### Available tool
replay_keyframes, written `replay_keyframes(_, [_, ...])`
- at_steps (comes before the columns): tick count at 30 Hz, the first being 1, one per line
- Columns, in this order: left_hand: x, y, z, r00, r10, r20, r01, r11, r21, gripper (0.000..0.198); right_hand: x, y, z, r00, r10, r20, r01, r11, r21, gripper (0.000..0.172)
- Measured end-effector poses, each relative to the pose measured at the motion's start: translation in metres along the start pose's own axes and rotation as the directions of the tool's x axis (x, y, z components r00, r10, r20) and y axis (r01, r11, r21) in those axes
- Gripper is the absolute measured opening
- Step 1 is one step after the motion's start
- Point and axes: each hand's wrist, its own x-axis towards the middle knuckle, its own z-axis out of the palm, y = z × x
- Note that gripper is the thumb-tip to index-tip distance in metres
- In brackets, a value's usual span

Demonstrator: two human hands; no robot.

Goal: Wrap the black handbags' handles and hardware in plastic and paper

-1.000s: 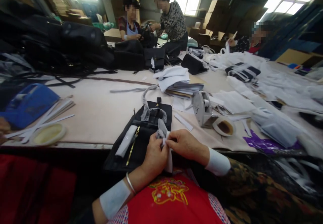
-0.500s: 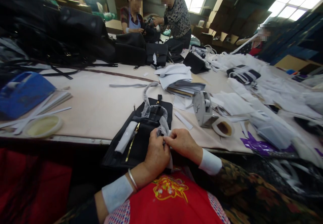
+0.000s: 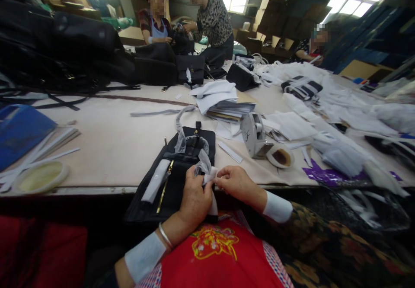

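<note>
A black bag (image 3: pixel 183 188) with a gold zipper (image 3: pixel 165 188) lies at the table's front edge, partly overhanging it. Clear plastic covers its looped handle (image 3: pixel 180 130), and a white wrapping (image 3: pixel 156 180) covers a part beside the zipper. My left hand (image 3: pixel 197 197) is closed at the bag's right side, thumb pressed against a white wrapping sheet (image 3: pixel 210 174). Pinched between thumb and fingers, the sheet's right edge is in my right hand (image 3: pixel 240 185). Crumpled clear plastic (image 3: pixel 203 161) stands up just above my left fingers. What lies under the sheet is hidden.
Right of the bag are a metal tape dispenser (image 3: pixel 254 136), a tape roll (image 3: pixel 280 156) and stacked white sheets (image 3: pixel 220 97). A round shallow dish (image 3: pixel 42 176) and a blue container (image 3: pixel 24 132) stand left. Black bags (image 3: pixel 155 65) and co-workers (image 3: pixel 212 24) are across the table.
My right hand has moved slightly right, away from my left hand, and more of the white sheet shows between them. The view has shifted a little to the right.
</note>
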Motion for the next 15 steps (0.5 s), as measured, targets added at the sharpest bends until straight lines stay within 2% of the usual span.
replay_keyframes(5, [0.0,0.001,-0.002,1.0,0.001,0.02,-0.002,1.0,0.01,0.008,-0.003,0.001,0.0,0.997,0.017,0.078,-0.018,1.0,0.014,0.018])
replay_keyframes(8, [0.001,0.001,-0.004,0.999,-0.019,0.048,0.018,1.0,0.014,0.01,-0.002,0.002,-0.002,0.988,-0.112,0.102,0.113,0.993,-0.011,0.019])
replay_keyframes(11, [0.002,0.001,-0.007,0.996,-0.044,0.077,0.043,0.999,0.01,0.012,0.0,0.005,-0.004,0.96,-0.262,0.103,0.268,0.962,-0.053,0.021])
replay_keyframes(15, [0.004,0.001,-0.011,0.987,-0.107,0.121,0.109,0.994,-0.012,0.016,0.002,0.01,-0.004,0.927,-0.36,0.103,0.368,0.927,-0.073,0.023])
